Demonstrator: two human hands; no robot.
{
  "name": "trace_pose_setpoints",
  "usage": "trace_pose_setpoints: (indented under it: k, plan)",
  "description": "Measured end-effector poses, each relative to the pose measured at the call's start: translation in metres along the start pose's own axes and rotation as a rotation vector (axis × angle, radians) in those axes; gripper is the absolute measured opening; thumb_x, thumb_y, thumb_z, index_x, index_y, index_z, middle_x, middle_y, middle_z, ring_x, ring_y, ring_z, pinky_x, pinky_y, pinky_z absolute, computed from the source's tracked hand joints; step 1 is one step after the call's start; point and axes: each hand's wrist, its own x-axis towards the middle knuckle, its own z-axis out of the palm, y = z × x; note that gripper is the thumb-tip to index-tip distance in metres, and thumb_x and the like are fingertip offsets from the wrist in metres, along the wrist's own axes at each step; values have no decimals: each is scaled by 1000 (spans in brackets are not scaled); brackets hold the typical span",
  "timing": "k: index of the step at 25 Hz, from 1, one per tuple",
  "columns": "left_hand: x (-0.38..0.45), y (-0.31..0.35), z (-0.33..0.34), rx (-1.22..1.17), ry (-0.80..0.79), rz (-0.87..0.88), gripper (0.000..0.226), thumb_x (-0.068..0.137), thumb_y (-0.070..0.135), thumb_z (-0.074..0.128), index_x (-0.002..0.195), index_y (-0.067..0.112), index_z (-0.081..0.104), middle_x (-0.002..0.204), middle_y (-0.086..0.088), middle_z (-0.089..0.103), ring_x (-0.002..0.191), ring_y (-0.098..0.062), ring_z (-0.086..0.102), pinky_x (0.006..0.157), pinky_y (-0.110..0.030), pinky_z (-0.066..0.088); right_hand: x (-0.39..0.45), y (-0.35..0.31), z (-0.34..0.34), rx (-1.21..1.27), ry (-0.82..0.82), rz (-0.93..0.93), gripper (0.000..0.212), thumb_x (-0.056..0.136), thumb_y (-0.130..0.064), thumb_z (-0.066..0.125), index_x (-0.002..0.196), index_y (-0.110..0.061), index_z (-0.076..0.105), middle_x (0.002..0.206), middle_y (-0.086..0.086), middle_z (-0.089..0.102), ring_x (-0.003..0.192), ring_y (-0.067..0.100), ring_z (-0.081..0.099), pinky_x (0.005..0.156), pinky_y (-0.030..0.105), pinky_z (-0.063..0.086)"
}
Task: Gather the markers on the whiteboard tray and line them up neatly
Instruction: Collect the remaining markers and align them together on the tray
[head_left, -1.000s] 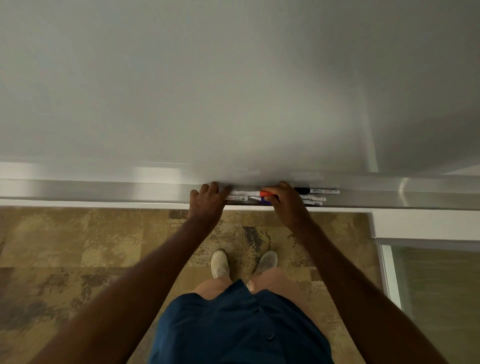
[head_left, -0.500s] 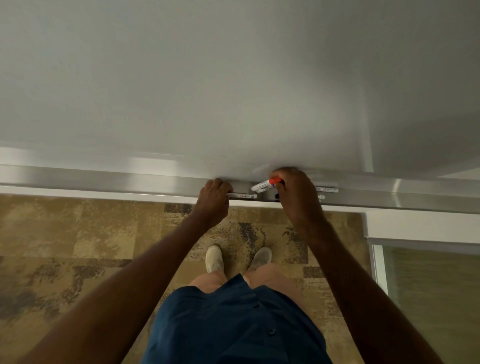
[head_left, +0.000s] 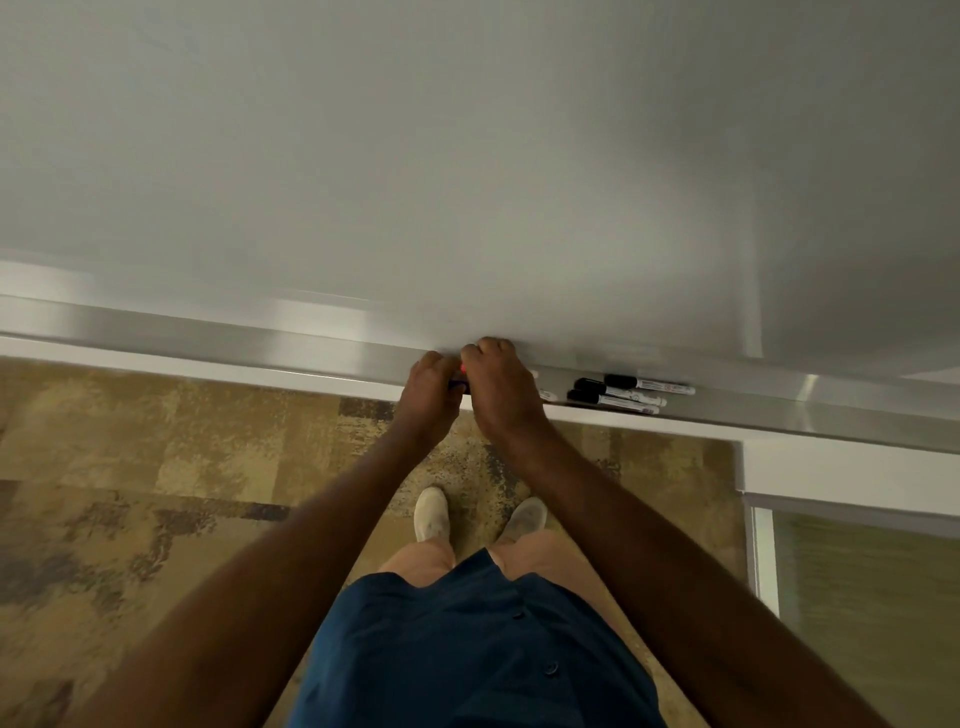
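- Both hands now bunched together on the whiteboard tray (head_left: 218, 340), knuckles touching, where half a second ago a gap of bare tray lay between them
- Right hand (head_left: 501, 382) curled over something at the tray; a second ago flat over the marker cluster, half a second ago lifting the red-capped marker (head_left: 462, 368) at a tilt
- Only a sliver of red visible now between the two hands, so probably set back down or being squared up; cannot tell whether gripped or just pressed
- Left hand (head_left: 434, 387) clenched too, with a dark marker tip (head_left: 460, 384) poking out at the fingertips; likely pinching one end, hold itself hidden
- Three black-capped markers (head_left: 618, 393) exposed to the right of the right hand, lying roughly parallel in the tray, caps left, close together but ends staggered; previously partly under the right hand
- One white barrel end (head_left: 548, 396) peeking from under the right wrist
- Meaning: gathering mostly done, markers split in two groups — one under the hands, one just beside
- Judged remaining: merge the groups, then even up the ends
- Risk: nudging a marker off the front lip while working blind under the palms
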Motion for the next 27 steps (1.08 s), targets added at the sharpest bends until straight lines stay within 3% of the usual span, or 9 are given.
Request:
trace_pose_setpoints:
  k: [2, 5, 9, 12, 15, 21, 24, 27]
  plan:
    - [1, -1, -2, -59, 3, -57, 24, 92, 1, 60, 113, 8, 68, 106, -7, 61, 91, -16, 54, 77, -19, 46, 1, 6, 17, 73, 13, -6, 29, 95, -6, 56, 124, -10, 60, 126, 9, 58, 121, 25, 49, 87, 35, 50]
    - [3, -2, -3, -77, -8, -110, 29, 94, 4, 57, 121, 10, 66, 117, -11, 63, 104, -21, 58, 87, -25, 44, -1, 17, 35, 152, 55, 0, 27, 99, -13, 56, 125, -10, 62, 126, 11, 59, 122, 26, 51, 87, 36, 52]
    - [2, -2, -5, -77, 0, -103, 34, 89, 0, 59, 121, 10, 67, 116, -13, 64, 104, -25, 59, 88, -26, 44, -3, 26, 41, 370, 81, -81, 28, 98, -7, 55, 125, -10, 64, 123, 11, 61, 114, 23, 57, 92, 33, 54]
    - [3, -1, -4, -81, -16, -140, 35, 91, 0, 60, 123, 15, 66, 118, -8, 61, 104, -18, 58, 93, -27, 50, -17, 51, 41, 462, 223, 92, 31, 98, -2, 51, 124, -14, 63, 123, 8, 62, 111, 20, 59, 91, 28, 54]
    - [3, -2, -2, -92, -10, -161, 37, 93, 1, 58, 125, 20, 65, 125, -4, 57, 110, -12, 55, 98, -25, 51, -41, 83, 42, 467, 324, 288, 32, 99, -4, 51, 127, -14, 62, 130, 9, 60, 121, 20, 57, 101, 33, 53]
    - [2, 4, 4, -114, 47, -205, 37, 94, 0, 58, 124, 21, 64, 128, -4, 59, 111, -6, 52, 101, -32, 54, -47, 85, 50, 443, 137, 164, 41, 101, -4, 49, 141, -10, 54, 147, 11, 52, 138, 22, 47, 115, 31, 40]
    - [5, 6, 4, -111, 19, -224, 38, 93, -2, 58, 123, 20, 66, 125, -3, 62, 112, -13, 59, 100, -36, 56, -47, 85, 49, 510, 192, 153, 34, 99, -3, 50, 129, -11, 62, 134, 9, 60, 127, 19, 54, 106, 22, 42]
    - [7, 6, 3, -120, -2, -244, 39, 93, -3, 57, 122, 20, 67, 126, -3, 64, 113, -16, 61, 99, -39, 56, -58, 121, 37, 553, 462, 353, 23, 95, -8, 54, 114, -12, 65, 117, 8, 63, 109, 20, 60, 89, 17, 47]
